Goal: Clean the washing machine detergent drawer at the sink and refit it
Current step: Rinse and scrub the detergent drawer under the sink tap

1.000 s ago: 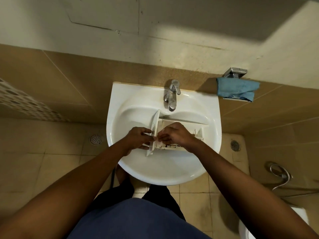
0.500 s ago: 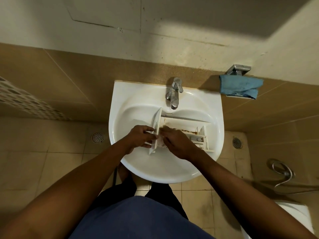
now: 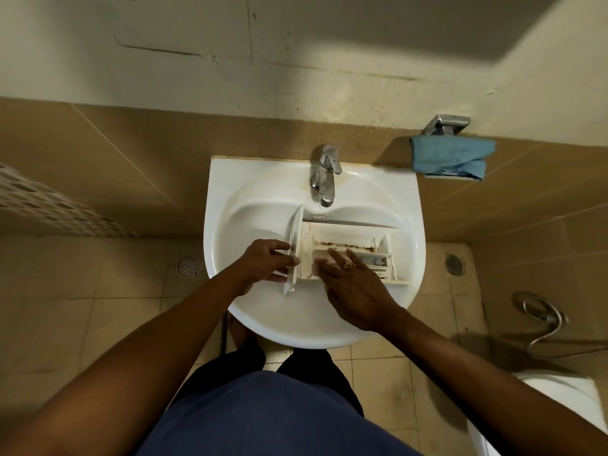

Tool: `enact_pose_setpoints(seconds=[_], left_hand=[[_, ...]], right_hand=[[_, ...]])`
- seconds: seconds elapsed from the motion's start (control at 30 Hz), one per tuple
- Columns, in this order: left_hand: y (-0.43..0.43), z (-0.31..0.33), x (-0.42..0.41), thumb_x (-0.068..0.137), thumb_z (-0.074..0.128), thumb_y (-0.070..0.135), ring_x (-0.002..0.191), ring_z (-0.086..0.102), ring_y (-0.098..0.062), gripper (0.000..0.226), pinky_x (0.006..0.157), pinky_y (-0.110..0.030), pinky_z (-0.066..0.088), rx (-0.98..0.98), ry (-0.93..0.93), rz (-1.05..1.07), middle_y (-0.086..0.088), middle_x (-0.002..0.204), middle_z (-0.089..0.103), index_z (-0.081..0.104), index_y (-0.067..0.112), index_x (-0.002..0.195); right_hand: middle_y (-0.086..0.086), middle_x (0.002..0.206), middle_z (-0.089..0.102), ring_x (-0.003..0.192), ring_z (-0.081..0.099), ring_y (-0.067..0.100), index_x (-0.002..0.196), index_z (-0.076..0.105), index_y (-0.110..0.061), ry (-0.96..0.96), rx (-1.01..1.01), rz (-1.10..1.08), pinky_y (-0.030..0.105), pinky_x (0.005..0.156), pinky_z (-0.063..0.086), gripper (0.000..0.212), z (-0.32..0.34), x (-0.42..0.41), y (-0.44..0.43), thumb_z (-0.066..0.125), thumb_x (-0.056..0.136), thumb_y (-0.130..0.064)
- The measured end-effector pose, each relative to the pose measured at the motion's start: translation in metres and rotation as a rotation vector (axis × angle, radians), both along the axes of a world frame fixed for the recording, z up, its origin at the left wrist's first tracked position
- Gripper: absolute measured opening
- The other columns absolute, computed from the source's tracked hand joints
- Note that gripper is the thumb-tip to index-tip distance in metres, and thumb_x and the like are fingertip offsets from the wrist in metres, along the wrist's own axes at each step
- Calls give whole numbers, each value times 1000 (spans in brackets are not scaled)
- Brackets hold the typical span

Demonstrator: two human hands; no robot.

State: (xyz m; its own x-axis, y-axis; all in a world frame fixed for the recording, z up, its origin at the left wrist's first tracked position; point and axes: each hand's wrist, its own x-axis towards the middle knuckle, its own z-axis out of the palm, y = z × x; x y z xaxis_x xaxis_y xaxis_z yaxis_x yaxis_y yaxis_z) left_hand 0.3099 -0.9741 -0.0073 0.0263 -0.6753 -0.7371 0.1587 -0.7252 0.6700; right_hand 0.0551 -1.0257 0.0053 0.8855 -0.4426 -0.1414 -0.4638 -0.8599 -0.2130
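The white detergent drawer (image 3: 352,236) lies across the basin of the white sink (image 3: 250,189), its front panel to the left and its compartments facing up. Brown grime lines the inner wall of its large compartment. My left hand (image 3: 268,261) grips the front panel from the left side. My right hand (image 3: 352,284) lies flat over the near compartments with the fingers spread, fingertips on the drawer's inside. The chrome tap (image 3: 324,177) stands just behind the drawer; no water shows.
A blue cloth (image 3: 450,158) hangs on a chrome holder on the wall to the right of the sink. A hose (image 3: 543,319) curls on the floor at the right, above a white toilet (image 3: 559,413). Floor drains sit on both sides of the sink.
My right hand has opened and slid back toward me, uncovering more of the drawer's stained compartments. My left hand keeps its hold on the front panel.
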Motion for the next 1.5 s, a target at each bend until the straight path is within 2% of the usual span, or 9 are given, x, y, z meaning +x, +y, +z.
enact_pose_setpoints(seconds=[0.23,0.43,0.6,0.73,0.83,0.93,1.03,1.2,1.5], left_hand=[[0,2,-1,84,84,12,91,78,-24,59,66,-29,62,9,-12,20,-14,106,77,60,6,138],[1,2,-2,84,85,15,91,78,-24,62,67,-29,62,13,-13,30,-13,106,77,58,6,140],[0,1,-1,84,85,14,93,78,-25,63,71,-33,64,18,-11,20,-14,107,77,58,6,140],[0,1,-1,83,85,15,93,78,-24,66,72,-34,63,30,2,21,-12,105,78,56,7,142],[-1,3,0,83,85,14,92,78,-24,66,68,-31,62,39,-6,16,-12,104,78,56,8,142],[-3,6,-1,84,84,12,92,78,-25,65,72,-33,63,42,-10,2,-12,103,78,55,8,142],[-6,7,-1,85,84,13,91,77,-23,65,76,-36,64,40,-57,-36,-11,101,79,55,10,143],[-8,6,-3,86,84,17,95,76,-22,65,76,-39,65,33,-125,-79,-7,101,79,54,11,143],[-8,6,-5,84,85,23,100,71,-22,66,78,-42,65,31,-232,-119,-3,103,77,55,15,143]], right_hand=[[1,172,11,159,-6,25,163,22,-19,74,13,19,58,127,6,60,-18,29,8,35,107,-37],[1,162,41,160,2,26,151,48,-16,4,-42,11,59,126,9,48,-15,11,-15,35,108,-33],[-2,170,21,159,-1,27,162,26,-20,20,-15,31,57,127,7,57,-23,18,-8,31,108,-38],[1,151,55,154,29,32,141,59,-15,-108,2,30,57,124,22,45,-21,11,-40,41,104,-33],[11,112,76,112,69,30,112,75,-9,-324,266,-268,40,95,53,31,-20,48,-71,55,98,-27],[7,82,77,75,72,22,93,80,-5,-598,727,-824,33,75,57,19,-16,90,-94,69,95,-20],[21,85,74,82,72,35,103,71,12,-743,1236,-1132,38,73,63,17,-13,108,-105,60,97,2],[35,112,68,107,69,46,113,55,20,-1044,1822,-1254,50,99,56,44,-2,112,-126,36,105,-19],[32,102,72,98,72,45,104,64,16,-866,1805,-1201,52,94,58,51,6,111,-121,26,106,-19]])
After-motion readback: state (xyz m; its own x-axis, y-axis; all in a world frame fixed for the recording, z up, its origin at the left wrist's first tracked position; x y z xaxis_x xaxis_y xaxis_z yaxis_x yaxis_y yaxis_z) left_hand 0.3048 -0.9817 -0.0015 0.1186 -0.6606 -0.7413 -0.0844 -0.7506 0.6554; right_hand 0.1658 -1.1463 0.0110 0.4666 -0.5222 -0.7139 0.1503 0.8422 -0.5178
